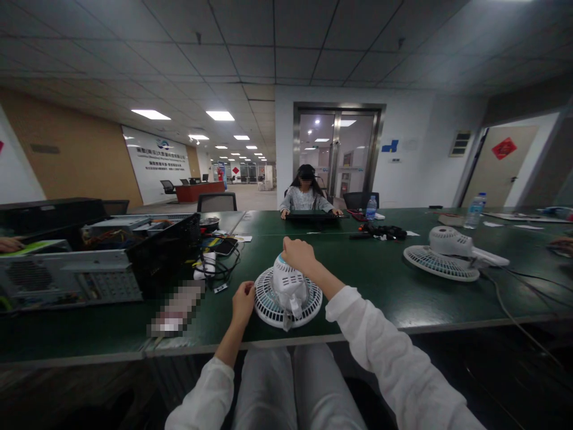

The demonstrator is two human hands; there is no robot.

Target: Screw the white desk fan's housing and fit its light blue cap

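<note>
A white electric fan head [289, 285] lies face down on the green table in front of me, its motor housing pointing up and its round slatted grille underneath. Over the top of the housing, my right hand [298, 254] is closed, fingers curled downward. A small light-blue patch shows beside those fingers; whatever they grip is hidden. At the grille's left rim, my left hand [243, 301] has its fingers bent together, close to or touching the edge. I cannot make out anything between them.
An opened computer case [107, 257] stands left, with cables [224, 263] beside it. Another fan head [447, 251] lies right, its cord trailing over the table edge. Water bottles [475, 210] stand farther back. Across the table sits a person [305, 197] with both hands at a dark flat panel [313, 216].
</note>
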